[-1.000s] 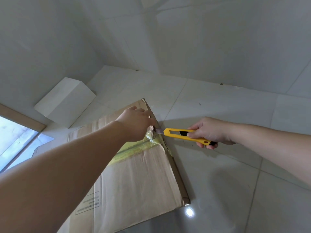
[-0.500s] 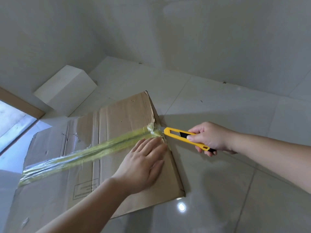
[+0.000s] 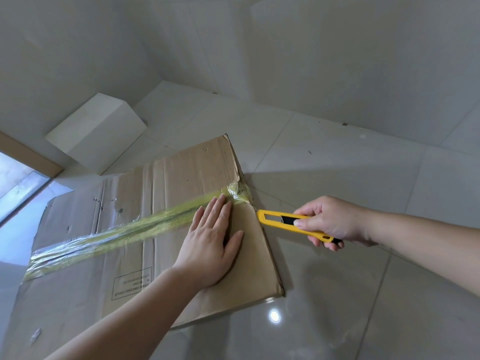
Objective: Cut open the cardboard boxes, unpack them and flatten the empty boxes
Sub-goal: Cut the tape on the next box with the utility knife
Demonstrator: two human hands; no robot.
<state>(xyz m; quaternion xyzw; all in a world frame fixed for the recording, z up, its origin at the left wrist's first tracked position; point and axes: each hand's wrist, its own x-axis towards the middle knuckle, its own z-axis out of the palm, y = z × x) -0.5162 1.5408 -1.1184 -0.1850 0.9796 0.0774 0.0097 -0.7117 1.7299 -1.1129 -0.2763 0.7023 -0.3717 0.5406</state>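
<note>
While the left hand [image 3: 210,245] presses flat on the cardboard box [image 3: 155,229], the right hand [image 3: 330,220] grips the cutter [image 3: 288,223].

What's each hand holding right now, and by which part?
The right hand grips the yellow utility knife by its rear handle. The left hand holds nothing; it presses flat on the cardboard box.
</note>
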